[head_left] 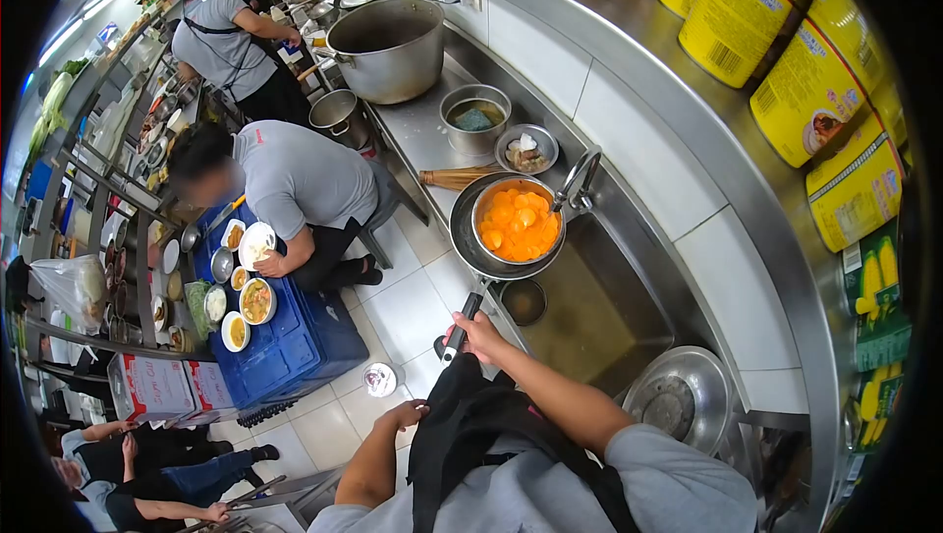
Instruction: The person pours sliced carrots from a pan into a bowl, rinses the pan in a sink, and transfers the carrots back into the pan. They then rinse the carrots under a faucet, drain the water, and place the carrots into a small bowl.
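My right hand (478, 336) is closed around the black handle (463, 325) of a frying pan (464, 244) at the sink's left edge. Over the pan sits a metal bowl (475, 209) filled with bright orange rounded pieces (518, 224). The bowl is right by the curved faucet (582, 165). Lower down, my left hand (403, 416) has its fingers curled together at the edge of my black apron (447, 415); I cannot tell what is between them.
The sink (629, 307) holds cloudy water and a small round container (524, 302). A large pot (388, 47), a smaller pot (474, 120) and a small bowl (527, 149) stand on the counter. A seated person (305, 174) eats at a blue bin (285, 346). Yellow cans (737, 12) line the shelf.
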Motion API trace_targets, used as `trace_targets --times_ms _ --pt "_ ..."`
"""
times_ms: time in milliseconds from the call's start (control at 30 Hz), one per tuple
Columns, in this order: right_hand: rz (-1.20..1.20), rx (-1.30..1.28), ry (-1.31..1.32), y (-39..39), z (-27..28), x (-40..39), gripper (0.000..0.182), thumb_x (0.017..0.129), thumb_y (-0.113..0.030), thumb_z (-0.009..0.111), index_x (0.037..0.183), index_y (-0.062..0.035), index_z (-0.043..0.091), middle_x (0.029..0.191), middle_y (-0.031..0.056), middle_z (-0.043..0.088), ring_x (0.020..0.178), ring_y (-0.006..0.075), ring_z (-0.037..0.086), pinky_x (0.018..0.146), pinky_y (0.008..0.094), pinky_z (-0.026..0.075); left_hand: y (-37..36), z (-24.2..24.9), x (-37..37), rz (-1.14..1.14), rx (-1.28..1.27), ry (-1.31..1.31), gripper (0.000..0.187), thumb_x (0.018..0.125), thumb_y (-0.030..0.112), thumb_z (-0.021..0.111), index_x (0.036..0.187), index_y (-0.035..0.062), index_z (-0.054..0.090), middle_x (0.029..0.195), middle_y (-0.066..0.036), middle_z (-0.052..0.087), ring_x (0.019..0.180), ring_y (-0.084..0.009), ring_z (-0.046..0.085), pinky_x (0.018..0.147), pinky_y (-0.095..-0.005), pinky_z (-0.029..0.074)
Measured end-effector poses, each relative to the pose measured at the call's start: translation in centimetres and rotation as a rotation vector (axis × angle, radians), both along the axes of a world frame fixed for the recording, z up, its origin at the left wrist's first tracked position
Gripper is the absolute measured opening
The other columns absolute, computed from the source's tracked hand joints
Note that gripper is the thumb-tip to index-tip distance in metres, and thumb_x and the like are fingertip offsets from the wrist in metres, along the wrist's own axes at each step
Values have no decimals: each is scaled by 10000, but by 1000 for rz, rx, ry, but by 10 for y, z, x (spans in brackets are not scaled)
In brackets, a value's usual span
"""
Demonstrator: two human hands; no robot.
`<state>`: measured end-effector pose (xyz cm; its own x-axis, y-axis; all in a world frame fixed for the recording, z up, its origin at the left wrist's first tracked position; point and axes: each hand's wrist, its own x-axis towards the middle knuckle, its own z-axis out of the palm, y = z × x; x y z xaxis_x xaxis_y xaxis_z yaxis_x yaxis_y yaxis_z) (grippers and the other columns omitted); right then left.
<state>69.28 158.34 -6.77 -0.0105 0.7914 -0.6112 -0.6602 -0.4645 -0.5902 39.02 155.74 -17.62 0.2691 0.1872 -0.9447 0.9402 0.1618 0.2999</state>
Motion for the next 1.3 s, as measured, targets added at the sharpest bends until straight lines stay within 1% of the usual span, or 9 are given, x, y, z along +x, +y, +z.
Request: trace_targets --times_ms 433,567,867,900,967,1033,1067,1233,1300 --pt "157 -117 69 -24 16 52 305 940 -271 630 1142 -91 490 1007 113 636 933 288 679 792 432 567 -15 6 -16 44 -5 17 561 949 517 512 1440 250 460 1211 -57 642 1065 -229 603 768 -438 546" --pt "-258 -185 -296 -35 8 113 202 830 -57 604 1026 -90 567 773 33 609 516 119 539 405 252 399 -26 2 -25 139 -37 47 525 964 493 501 1432 258 468 1232 -37 629 1068 -222 598 801 -458 536" --pt "-369 65 -740 37 66 203 273 925 -96 622 1178 -5 665 986 57 715 451 50 458 397 204 350 -15 -3 -20 118 -78 49 623 890 565 593 1429 281 465 1325 -2 578 1227 -231 536 884 -494 525" --pt "-369 88 -740 41 61 207 273 925 -96 622 1178 -5 665 986 57 715 451 50 458 397 204 350 -14 -21 -25 34 -47 -28 486 945 381 513 1419 274 483 1162 -26 640 1051 -238 607 780 -518 555" --pt "-341 122 -747 52 48 214 248 902 -113 662 1125 -9 690 961 58 716 445 53 460 395 209 353 -7 -158 -79 72 -376 -409 476 495 273 837 961 209 768 1434 -11 515 1424 -316 321 1211 -558 128" --pt "-468 312 -693 70 -1 227 287 867 -180 732 1074 17 698 867 74 719 427 42 435 369 208 303 -10 -67 -34 151 -81 -106 536 827 403 674 1330 239 585 1256 -36 632 1218 -257 564 906 -546 526" --pt "-436 237 -653 62 40 218 252 866 -185 740 1019 12 702 736 36 678 406 36 415 356 206 279 -10 -47 -26 47 -17 -78 571 936 496 511 1454 269 428 1226 -61 636 1076 -227 639 709 -498 573" --pt "-656 46 -623 65 16 266 129 863 -172 713 870 -59 652 644 -10 561 432 58 428 356 231 272 -14 -11 -18 135 -24 -14 588 947 545 499 1469 288 415 1375 -86 554 1188 -336 569 816 -540 550" --pt "-780 -2 -707 67 -18 298 120 885 -184 673 952 -91 641 680 -6 555 419 75 385 336 244 248 -19 -11 -26 116 -34 18 543 939 527 498 1439 322 446 1229 -69 620 1038 -241 624 808 -528 548"
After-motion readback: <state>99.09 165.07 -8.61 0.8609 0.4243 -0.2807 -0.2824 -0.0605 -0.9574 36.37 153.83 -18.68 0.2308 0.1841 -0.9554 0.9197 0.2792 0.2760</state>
